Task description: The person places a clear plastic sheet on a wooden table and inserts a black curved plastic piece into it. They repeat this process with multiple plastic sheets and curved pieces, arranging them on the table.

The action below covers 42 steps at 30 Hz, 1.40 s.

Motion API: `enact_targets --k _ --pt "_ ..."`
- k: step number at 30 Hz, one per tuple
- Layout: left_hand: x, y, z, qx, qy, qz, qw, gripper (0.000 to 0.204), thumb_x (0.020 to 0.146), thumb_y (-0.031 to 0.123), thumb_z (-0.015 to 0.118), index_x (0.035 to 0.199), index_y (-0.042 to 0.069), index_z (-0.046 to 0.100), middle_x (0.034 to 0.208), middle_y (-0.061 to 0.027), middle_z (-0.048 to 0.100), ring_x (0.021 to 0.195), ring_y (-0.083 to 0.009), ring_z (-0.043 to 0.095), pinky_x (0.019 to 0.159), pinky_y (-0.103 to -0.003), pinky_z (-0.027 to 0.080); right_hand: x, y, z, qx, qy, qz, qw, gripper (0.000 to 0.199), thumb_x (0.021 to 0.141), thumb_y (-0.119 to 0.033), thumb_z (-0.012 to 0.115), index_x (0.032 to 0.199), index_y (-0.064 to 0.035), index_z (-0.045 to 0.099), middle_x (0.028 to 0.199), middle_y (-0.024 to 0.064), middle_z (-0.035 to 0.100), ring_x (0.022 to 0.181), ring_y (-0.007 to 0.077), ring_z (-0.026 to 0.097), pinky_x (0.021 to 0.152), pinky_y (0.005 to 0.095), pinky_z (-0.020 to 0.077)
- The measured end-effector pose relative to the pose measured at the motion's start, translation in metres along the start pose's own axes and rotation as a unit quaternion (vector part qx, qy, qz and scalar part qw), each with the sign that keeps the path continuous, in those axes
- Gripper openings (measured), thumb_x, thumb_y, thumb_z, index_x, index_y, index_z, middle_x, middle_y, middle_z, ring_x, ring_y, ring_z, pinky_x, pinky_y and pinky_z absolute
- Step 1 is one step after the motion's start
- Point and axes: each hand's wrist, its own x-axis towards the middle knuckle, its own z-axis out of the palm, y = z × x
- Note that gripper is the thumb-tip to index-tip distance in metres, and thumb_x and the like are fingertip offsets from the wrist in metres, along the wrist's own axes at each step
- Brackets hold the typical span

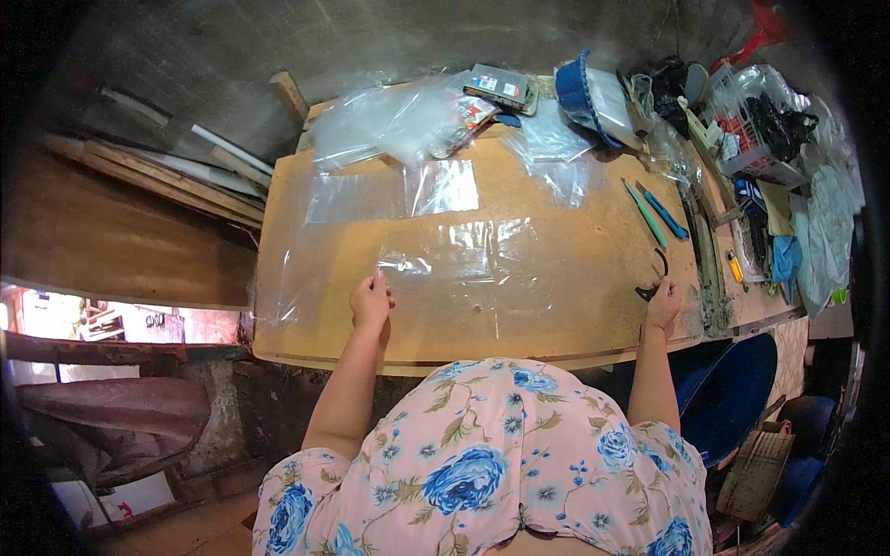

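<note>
Clear plastic sheets or bags (468,264) lie flat and shiny across the middle of the wooden table (417,329). My left hand (373,302) pinches the near left corner of this plastic between thumb and fingers. At the table's right side, my right hand (664,304) is closed on a thin, black, curved tool (662,262); the fingers partly cover it and its exact kind is unclear. Just beyond that hand lie a slim green tool (646,215) and a blue-and-black one (664,211).
More clear plastic pieces (394,195) and a heap of film (389,116) lie farther back, beside a dark flat box (501,86). A blue basin (577,97) leans at the back right. Wire baskets (742,139) and a yellow cutter (734,266) are at the right. Boards (176,181) lie left.
</note>
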Motion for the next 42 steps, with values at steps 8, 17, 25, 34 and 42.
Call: enact_targets --k 8,17,25,34,42 --pt "-0.019 0.011 -0.022 0.229 0.047 0.120 0.965 0.024 0.079 0.015 0.061 0.099 0.001 0.061 0.085 -0.0146 0.066 0.080 -0.0292 0.064 0.071 -0.037 0.049 -0.017 -0.022 0.002 0.126 0.081 0.081 0.985 0.021 0.091 -0.022 0.052 0.081 -0.0040 0.056 0.071 0.0041 0.059 0.057 0.0118 0.053 0.050 0.0250 0.0430" --pt "-0.022 0.020 -0.040 0.280 0.040 0.106 0.953 0.043 0.077 0.020 0.065 0.116 0.007 0.052 0.099 -0.0148 0.062 0.095 -0.0307 0.058 0.081 -0.040 0.045 -0.078 -0.073 0.025 0.280 0.007 0.076 0.957 0.018 0.091 -0.020 0.050 0.081 -0.0063 0.053 0.070 0.0032 0.056 0.058 0.0107 0.052 0.050 0.0234 0.0418" --pt "-0.015 -0.001 -0.063 0.427 -0.013 0.292 0.856 0.053 0.078 0.032 0.062 0.124 0.010 0.048 0.138 -0.0167 0.033 0.130 -0.0339 0.026 0.103 -0.052 0.019 -0.200 -0.179 0.123 0.310 -0.332 0.138 0.880 0.012 0.092 -0.019 0.050 0.089 -0.0074 0.052 0.072 0.0070 0.058 0.066 0.0172 0.060 0.062 0.0306 0.0489" --pt "-0.028 0.000 -0.082 0.538 -0.107 0.293 0.783 0.066 0.085 0.046 0.047 0.137 0.008 0.036 0.148 -0.0101 0.023 0.137 -0.0335 0.014 0.105 -0.058 0.013 -0.359 -0.172 0.281 0.289 -0.532 0.229 0.762 0.011 0.090 -0.018 0.054 0.088 -0.0071 0.054 0.072 0.0071 0.059 0.064 0.0153 0.056 0.054 0.0268 0.0429" --pt "-0.026 -0.006 -0.088 0.515 -0.113 0.318 0.788 0.074 0.083 0.045 0.049 0.137 -0.002 0.030 0.148 -0.0166 0.019 0.137 -0.0350 0.011 0.107 -0.056 0.010 -0.318 -0.180 0.243 0.269 -0.373 0.231 0.858 0.012 0.091 -0.017 0.052 0.084 -0.0076 0.054 0.070 0.0040 0.058 0.065 0.0135 0.056 0.058 0.0279 0.0466"
